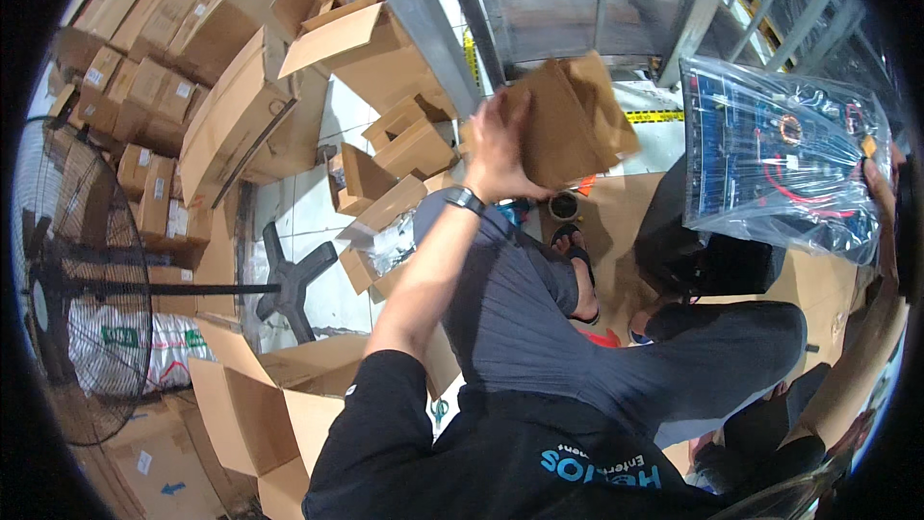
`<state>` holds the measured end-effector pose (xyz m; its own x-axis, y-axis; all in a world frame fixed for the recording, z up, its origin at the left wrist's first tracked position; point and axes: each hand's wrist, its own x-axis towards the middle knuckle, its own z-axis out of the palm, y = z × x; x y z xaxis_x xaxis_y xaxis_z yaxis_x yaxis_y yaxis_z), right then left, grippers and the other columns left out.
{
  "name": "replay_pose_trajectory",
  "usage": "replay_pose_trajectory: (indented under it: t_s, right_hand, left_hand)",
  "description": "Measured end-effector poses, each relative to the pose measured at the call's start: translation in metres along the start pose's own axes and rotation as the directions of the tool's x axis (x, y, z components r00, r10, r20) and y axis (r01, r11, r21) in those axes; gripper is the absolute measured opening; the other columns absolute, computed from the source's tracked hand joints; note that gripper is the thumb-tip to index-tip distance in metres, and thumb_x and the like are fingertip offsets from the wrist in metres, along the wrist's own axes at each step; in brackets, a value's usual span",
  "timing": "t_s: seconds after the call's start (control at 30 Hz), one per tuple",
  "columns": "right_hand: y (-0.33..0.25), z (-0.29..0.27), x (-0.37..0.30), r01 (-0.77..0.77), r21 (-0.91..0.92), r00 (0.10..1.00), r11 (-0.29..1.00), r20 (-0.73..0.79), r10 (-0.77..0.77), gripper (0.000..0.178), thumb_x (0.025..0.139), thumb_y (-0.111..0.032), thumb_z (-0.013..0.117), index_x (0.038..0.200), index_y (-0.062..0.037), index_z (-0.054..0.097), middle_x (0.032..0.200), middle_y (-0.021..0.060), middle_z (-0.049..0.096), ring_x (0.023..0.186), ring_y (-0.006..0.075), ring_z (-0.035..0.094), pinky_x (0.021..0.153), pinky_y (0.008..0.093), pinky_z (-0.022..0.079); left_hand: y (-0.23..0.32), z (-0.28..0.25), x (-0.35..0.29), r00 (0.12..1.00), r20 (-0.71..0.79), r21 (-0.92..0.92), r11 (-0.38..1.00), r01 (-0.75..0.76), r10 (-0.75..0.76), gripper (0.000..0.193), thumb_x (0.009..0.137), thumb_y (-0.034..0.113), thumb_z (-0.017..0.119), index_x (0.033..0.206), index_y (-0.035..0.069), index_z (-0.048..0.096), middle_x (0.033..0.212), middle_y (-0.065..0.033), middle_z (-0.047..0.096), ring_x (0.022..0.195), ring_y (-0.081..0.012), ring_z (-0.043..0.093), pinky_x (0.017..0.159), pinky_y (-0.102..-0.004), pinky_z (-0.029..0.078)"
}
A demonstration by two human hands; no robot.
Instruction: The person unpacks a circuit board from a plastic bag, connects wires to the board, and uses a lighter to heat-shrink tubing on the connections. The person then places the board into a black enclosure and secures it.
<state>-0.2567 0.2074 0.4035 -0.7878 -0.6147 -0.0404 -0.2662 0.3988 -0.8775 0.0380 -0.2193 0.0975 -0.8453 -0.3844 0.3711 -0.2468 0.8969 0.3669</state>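
My left hand is closed on the left side of a brown cardboard box, slightly blurred, with its flaps up. The box hangs in front of my knees, above the floor. At the far right, my right hand grips the edge of a clear plastic bag. Inside the bag is a blue circuit board with a red wire and a round copper coil. The bagged board is held over a black object beside my right knee.
A black standing fan with its base is at left. Open cartons and stacked boxes fill the left side. A small cup stands near my foot. Metal rails rise ahead. Another person's leg shows lower right.
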Motion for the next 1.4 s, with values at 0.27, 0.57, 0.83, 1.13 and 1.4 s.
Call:
replay_pose_trajectory:
  t_s: [0.27, 0.57, 0.83, 1.13, 1.4]
  right_hand:
    - [0.028, 0.04, -0.04, -0.076, 0.02, 0.995, 0.997, 0.061, 0.075, 0.041, 0.092, -0.009, 0.077, 0.129, 0.0042, 0.065, 0.103, 0.0085, 0.076, 0.097, 0.0151, 0.071, 0.091, 0.0313, 0.056]
    - [0.118, 0.107, -0.056, -0.189, 0.181, 0.966, 0.965, 0.213, 0.149, 0.031, 0.091, -0.001, 0.077, 0.12, 0.0056, 0.071, 0.108, 0.012, 0.078, 0.097, 0.0141, 0.07, 0.087, 0.0297, 0.056]
    - [0.094, 0.125, -0.056, -0.133, 0.336, 0.958, 0.933, 0.285, 0.034, 0.026, 0.093, 0.003, 0.073, 0.119, 0.0042, 0.071, 0.104, 0.0054, 0.078, 0.097, 0.0072, 0.067, 0.087, 0.0266, 0.055]
    - [0.061, 0.133, -0.08, 0.319, 0.143, 0.945, 0.937, 0.025, -0.325, 0.024, 0.087, -0.013, 0.088, 0.099, -0.0006, 0.072, 0.08, -0.0028, 0.066, 0.074, 0.0049, 0.057, 0.069, 0.0239, 0.047]
    - [0.097, 0.101, -0.084, 0.364, -0.267, 0.594, 0.892, -0.671, -0.443, 0.063, 0.088, -0.034, 0.085, 0.137, -0.0058, 0.057, 0.133, 0.0179, 0.054, 0.134, 0.0288, 0.05, 0.106, 0.0411, 0.047]
  left_hand:
    - [-0.077, 0.055, 0.083, 0.954, 0.285, 0.302, 0.953, -0.002, -0.089, 0.15, 0.041, 0.075, 0.092, 0.167, 0.023, 0.029, 0.168, -0.029, 0.021, 0.154, -0.0509, 0.024, 0.125, -0.0629, 0.024]
    - [0.009, 0.078, 0.003, 0.879, 0.438, -0.729, 0.499, 0.469, -0.188, 0.087, 0.095, 0.052, 0.075, 0.159, 0.004, 0.041, 0.163, -0.0221, 0.042, 0.15, -0.0343, 0.042, 0.121, -0.047, 0.037]
    - [0.164, 0.074, -0.106, 0.654, 0.756, -0.555, -0.537, 0.635, -0.007, 0.1, 0.089, 0.071, 0.07, 0.161, 0.009, 0.038, 0.159, -0.0135, 0.049, 0.145, -0.0354, 0.049, 0.121, -0.0548, 0.04]
    - [0.156, 0.064, -0.114, 0.788, 0.576, -0.734, -0.562, 0.381, -0.218, 0.088, 0.1, 0.07, 0.055, 0.161, 0.008, 0.04, 0.16, -0.0145, 0.048, 0.144, -0.0363, 0.047, 0.122, -0.0549, 0.037]
    - [0.138, 0.062, -0.128, 0.777, 0.6, -0.671, -0.649, 0.358, -0.191, 0.085, 0.101, 0.068, 0.054, 0.161, 0.009, 0.04, 0.159, -0.0148, 0.05, 0.142, -0.0384, 0.051, 0.118, -0.0574, 0.041]
